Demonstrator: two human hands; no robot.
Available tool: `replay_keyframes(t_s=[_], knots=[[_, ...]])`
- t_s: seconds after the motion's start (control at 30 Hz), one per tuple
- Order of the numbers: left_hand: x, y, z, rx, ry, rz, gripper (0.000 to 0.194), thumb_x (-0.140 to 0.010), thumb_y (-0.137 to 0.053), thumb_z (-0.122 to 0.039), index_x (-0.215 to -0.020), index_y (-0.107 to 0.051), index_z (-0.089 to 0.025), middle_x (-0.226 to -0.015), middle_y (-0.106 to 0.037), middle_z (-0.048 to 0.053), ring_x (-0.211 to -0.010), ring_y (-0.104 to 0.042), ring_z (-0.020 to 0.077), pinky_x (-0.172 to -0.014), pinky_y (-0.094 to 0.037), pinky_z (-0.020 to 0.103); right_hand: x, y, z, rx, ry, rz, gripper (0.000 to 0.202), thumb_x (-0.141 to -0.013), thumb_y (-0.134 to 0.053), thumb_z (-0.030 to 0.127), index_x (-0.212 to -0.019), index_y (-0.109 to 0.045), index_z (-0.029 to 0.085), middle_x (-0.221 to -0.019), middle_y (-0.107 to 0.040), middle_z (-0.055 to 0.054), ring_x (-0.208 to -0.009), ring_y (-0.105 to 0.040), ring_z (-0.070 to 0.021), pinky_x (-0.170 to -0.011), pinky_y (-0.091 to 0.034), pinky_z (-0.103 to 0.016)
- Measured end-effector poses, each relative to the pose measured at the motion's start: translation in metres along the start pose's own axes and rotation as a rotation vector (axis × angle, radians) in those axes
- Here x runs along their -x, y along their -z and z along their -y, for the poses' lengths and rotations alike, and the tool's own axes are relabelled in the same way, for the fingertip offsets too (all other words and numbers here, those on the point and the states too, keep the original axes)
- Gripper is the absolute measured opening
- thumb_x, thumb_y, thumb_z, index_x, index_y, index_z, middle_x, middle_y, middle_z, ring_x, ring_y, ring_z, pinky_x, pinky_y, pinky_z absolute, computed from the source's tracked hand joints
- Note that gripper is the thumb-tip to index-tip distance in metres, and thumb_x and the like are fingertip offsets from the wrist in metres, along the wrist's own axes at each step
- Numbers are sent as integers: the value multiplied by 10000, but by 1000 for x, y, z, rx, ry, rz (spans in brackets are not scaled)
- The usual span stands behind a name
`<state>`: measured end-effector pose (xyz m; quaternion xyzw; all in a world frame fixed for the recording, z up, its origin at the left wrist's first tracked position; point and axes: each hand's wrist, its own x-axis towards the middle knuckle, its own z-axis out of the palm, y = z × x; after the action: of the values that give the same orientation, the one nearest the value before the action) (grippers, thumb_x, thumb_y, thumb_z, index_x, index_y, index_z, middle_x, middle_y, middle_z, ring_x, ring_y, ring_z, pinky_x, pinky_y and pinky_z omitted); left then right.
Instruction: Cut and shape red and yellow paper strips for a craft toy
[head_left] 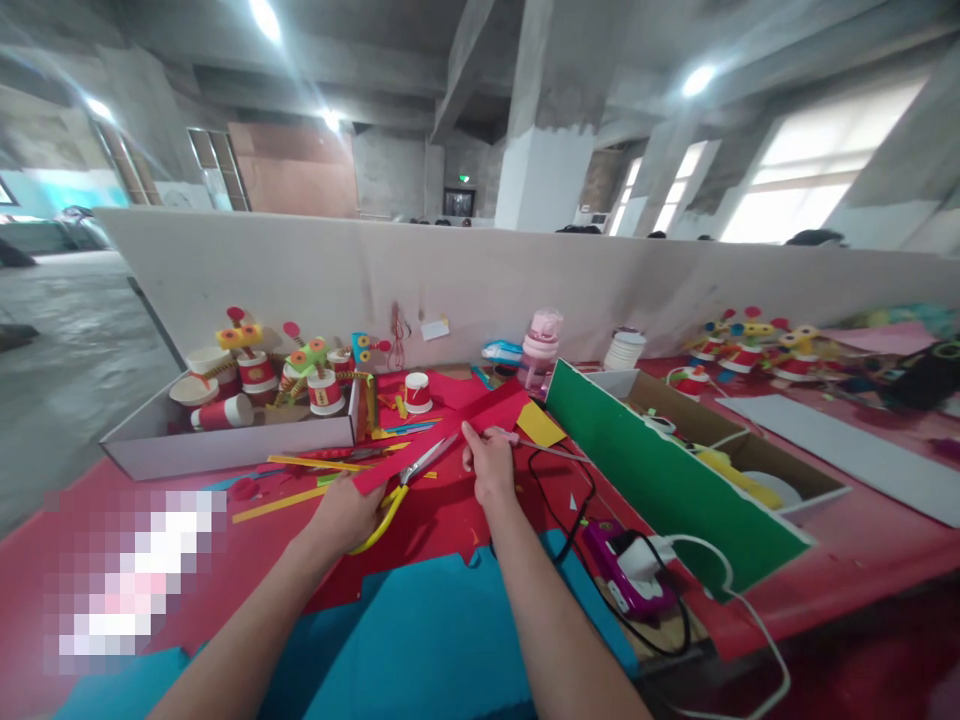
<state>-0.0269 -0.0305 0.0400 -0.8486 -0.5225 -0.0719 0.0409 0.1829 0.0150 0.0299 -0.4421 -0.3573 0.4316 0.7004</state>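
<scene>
"Where are the two hands?"

"Both are near the middle of the frame, over the red-covered desk (262,555). The left grip (348,513) is closed on the yellow handles of the scissors (406,478), just left of centre."

"And the other one?"

"The right grip (491,468) is pinching the red strip (495,408), with the thumb at the strip's lower edge."

"How does the strip lie?"

"It slants across the centre of the frame, its lower end by the left grip, its upper end beyond the right thumb. The scissors' blades point up and right along it, tips near that thumb."

"What's around them?"

"Below, at bottom centre, a large blue sheet (420,630). Yellow strips (319,462) lie to the left of the scissors, and a piece of yellow paper (540,425) lies just beyond the right grip."

"Further out?"

"A red-and-white paper cup (418,393) stands upright above the strip. At mid-left, a white box (232,450) holds cup figures with coloured heads. Right of centre there's a green-sided box (660,460), and below it a purple power strip (609,560) with a white plug (641,557) in it."

"And the lower left?"

"Partly a pixelated patch; I can't tell what's under it."
</scene>
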Motion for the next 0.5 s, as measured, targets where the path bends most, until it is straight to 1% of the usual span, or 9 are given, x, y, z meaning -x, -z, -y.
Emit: replay_keyframes(t_s=[0.07, 0.17, 0.27, 0.33, 0.4, 0.5], knots=[[1, 0, -1, 1, 12, 29, 253, -863, -412, -272, -990, -620, -202, -954, -691, 124, -916, -635, 267, -814, -445, 368, 2, -3, 3, -48, -16, 27, 414, -651, -727, 492, -629, -420, 216, -388, -508, 74, -311, -466, -89, -318, -378, -187], [5, 4, -3, 67, 55, 48, 284, -849, -436, -298, -1057, -598, -193, -915, -695, 122, -892, -643, 267, -793, -448, 358, 6, -9, 7, -107, -32, 56, 483, -602, -767, 505, -653, -372, 231, -466, -576, 48, -418, -606, -147, -403, -506, -237], [10, 7, -3, 166, 53, 8, 351, -840, -462, -342, -1145, -567, -205, -927, -692, 119, -916, -641, 268, -800, -451, 356, 11, -12, 7, -85, -33, 64, 491, -593, -776, 512, -646, -380, 226, -471, -574, 40, -437, -632, -173, -404, -528, -257], [12, 7, -2, 214, 34, -12, 346, -852, -445, -346, -1150, -564, -217, -954, -688, 114, -926, -640, 261, -808, -451, 353, 14, -13, 7, -64, -28, 73, 474, -599, -776, 505, -649, -400, 220, -471, -566, 45, -428, -628, -174, -389, -525, -256], [14, 5, 0, 235, 22, -4, 349, -849, -449, -349, -1150, -560, -212, -954, -684, 114, -920, -641, 262, -811, -450, 357, 17, -13, 6, -62, -23, 98, 464, -604, -775, 494, -652, -405, 219, -480, -562, 53, -434, -629, -169, -402, -533, -256], [14, 4, 2, 240, 18, 20, 401, -817, -496, -360, -1185, -543, -207, -965, -680, 123, -940, -637, 278, -828, -448, 375, 19, -12, 6, -83, -4, 175, 433, -628, -764, 476, -682, -417, 223, -532, -597, 52, -482, -645, -164, -472, -559, -269]])
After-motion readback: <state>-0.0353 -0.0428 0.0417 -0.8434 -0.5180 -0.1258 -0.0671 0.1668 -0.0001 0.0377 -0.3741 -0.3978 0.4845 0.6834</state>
